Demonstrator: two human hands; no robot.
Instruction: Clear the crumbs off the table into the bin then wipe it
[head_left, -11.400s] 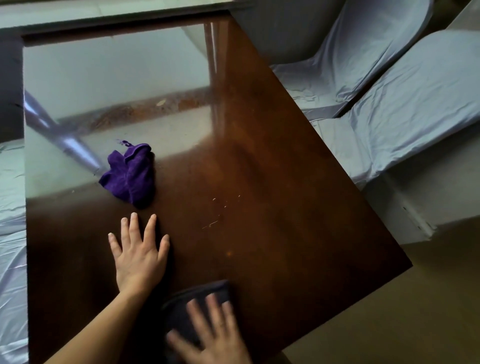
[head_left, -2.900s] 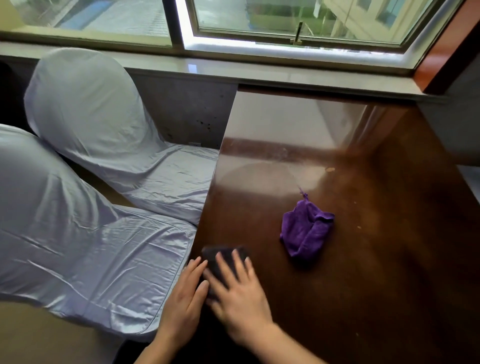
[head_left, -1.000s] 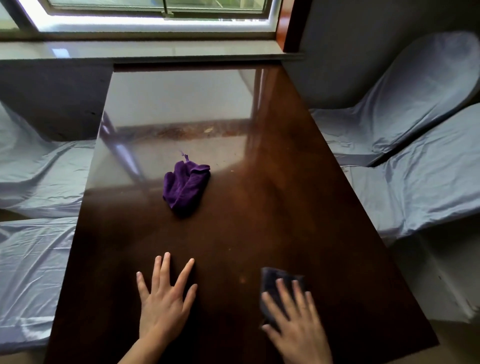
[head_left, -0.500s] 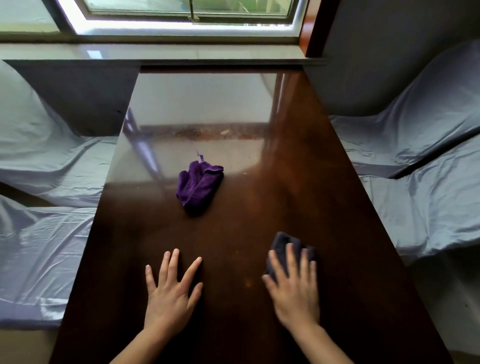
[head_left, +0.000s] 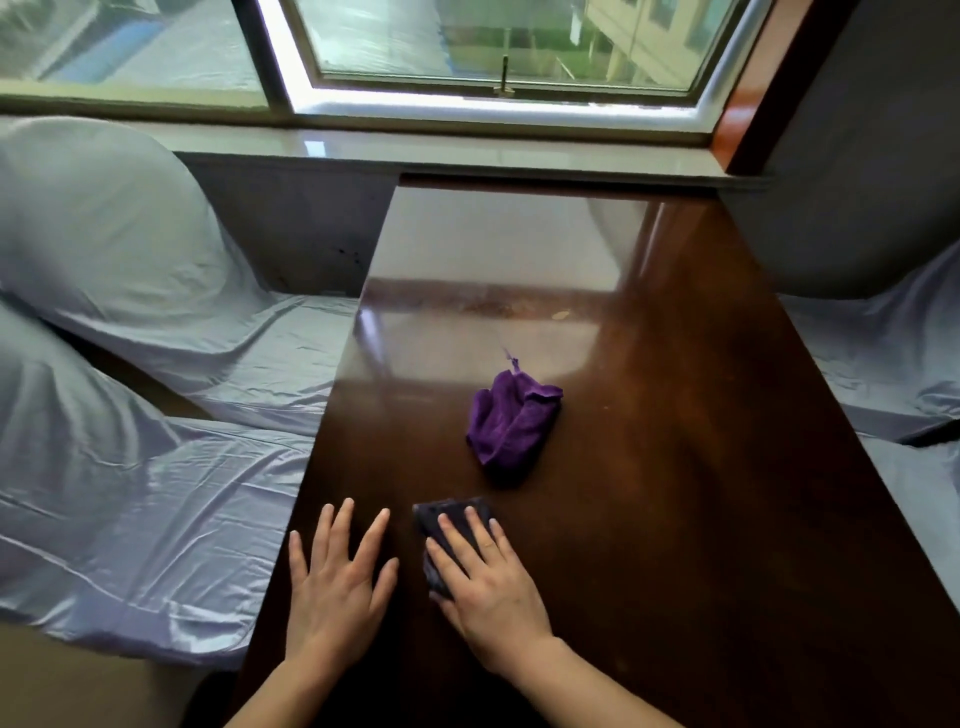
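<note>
A glossy dark wooden table (head_left: 701, 493) runs from me to the window sill. My right hand (head_left: 485, 582) lies flat on a dark grey cloth (head_left: 447, 519) and presses it to the tabletop near the front. My left hand (head_left: 337, 587) rests flat beside it with fingers spread, close to the table's left edge, holding nothing. A crumpled purple cloth (head_left: 511, 423) lies on the table just beyond the dark cloth. A small pale crumb (head_left: 560, 315) shows far back on the table. No bin is in view.
Chairs under pale grey covers stand along the left (head_left: 119, 467) and along the right (head_left: 893, 374) of the table. A window (head_left: 498, 47) and its sill (head_left: 467, 156) close off the far end.
My right hand has slid the dark cloth leftward across the front of the table until it lies next to my left hand. The view has swung to the left. The purple cloth stays put.
</note>
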